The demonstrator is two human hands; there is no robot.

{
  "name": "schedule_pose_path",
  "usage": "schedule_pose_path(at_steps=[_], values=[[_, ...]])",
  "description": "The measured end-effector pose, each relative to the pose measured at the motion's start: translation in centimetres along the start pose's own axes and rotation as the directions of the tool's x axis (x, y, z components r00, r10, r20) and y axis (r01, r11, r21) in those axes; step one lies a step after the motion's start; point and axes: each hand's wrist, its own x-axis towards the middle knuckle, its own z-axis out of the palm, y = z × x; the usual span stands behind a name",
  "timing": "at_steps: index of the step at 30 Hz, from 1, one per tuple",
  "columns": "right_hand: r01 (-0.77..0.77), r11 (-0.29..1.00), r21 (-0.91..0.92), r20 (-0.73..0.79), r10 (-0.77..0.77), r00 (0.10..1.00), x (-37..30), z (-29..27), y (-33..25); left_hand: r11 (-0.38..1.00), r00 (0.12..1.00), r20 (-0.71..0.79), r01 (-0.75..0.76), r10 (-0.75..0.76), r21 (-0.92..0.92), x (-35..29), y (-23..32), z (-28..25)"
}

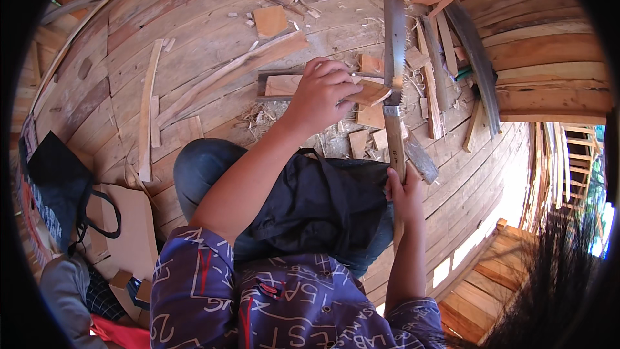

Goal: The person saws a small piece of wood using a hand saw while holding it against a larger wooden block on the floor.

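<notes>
A handsaw with a broad steel blade [394,45] and a long wooden handle [396,142] stands lengthwise in front of me, blade pointing away. My right hand [405,187] is wrapped round the lower part of that handle. My left hand [326,90] grips a small wooden block [372,92], whose right end meets the saw's toothed blade near the collar. Under my left hand a longer wood piece [279,85] lies on the floor. Whether the teeth have entered the block I cannot tell.
Offcuts such as a square block [270,21], long strips [150,113] and curled shavings litter the plank floor [213,26]. Stacked boards [542,58] rise at the right. A black bag [61,174] and a cardboard box [132,213] stand at the left.
</notes>
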Motion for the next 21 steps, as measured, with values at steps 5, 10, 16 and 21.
schedule_pose_path(at_steps=[5, 10, 16, 21], values=[[0.109, 0.994, 0.031, -0.106, -0.105, 0.989, -0.5, 0.3, 1.5, 0.999, 1.0, -0.027, 0.004, -0.005, -0.038, -0.1, 0.6, 0.4], [0.115, 0.993, -0.015, -0.135, -0.116, 0.984, 0.1, 0.0, 1.6, 0.996, 0.995, 0.061, 0.085, -0.083, -0.033, -1.0, 0.1, 1.6], [0.139, 0.869, -0.474, -0.185, -0.253, 0.95, 5.6, -3.0, 2.2, 0.763, 0.607, 0.483, 0.376, -0.631, 0.526, -4.0, -3.2, 3.4], [0.002, 0.795, -0.607, -0.141, -0.11, 0.984, 9.1, -4.0, 4.9, 0.633, 0.381, 0.512, 0.355, -0.77, 0.688, -4.7, -5.8, 4.3]])
